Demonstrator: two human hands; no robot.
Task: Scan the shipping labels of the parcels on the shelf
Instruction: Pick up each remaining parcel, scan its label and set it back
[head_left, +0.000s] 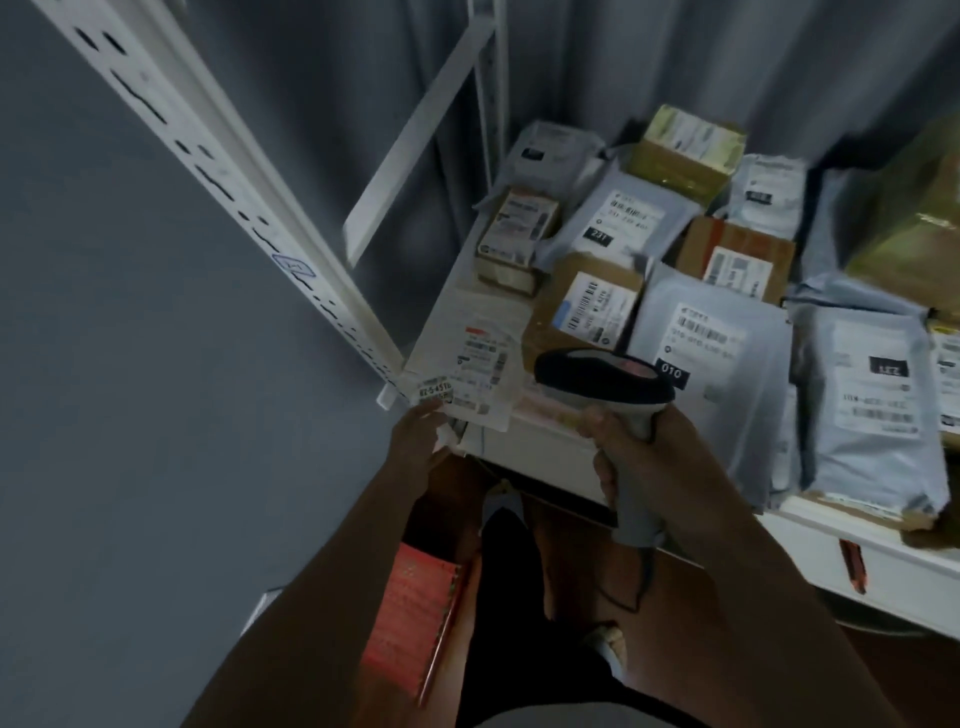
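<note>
My right hand (631, 441) grips the grey handle of a barcode scanner (602, 382), whose dark head points over the front of the white shelf (545, 452). My left hand (418, 434) holds the near corner of a flat white parcel (480, 364) with a shipping label, lying at the shelf's front left corner. Just right of the scanner lies a grey mailer bag (711, 358) marked 010. A small cardboard box (592, 304) with a barcode label sits behind the scanner head.
Several more grey bags and cardboard boxes crowd the shelf toward the back and right. A white slotted upright (218, 171) of the rack slants across the left. Grey curtain hangs behind. A red booklet (415, 618) lies on the floor below, near my legs.
</note>
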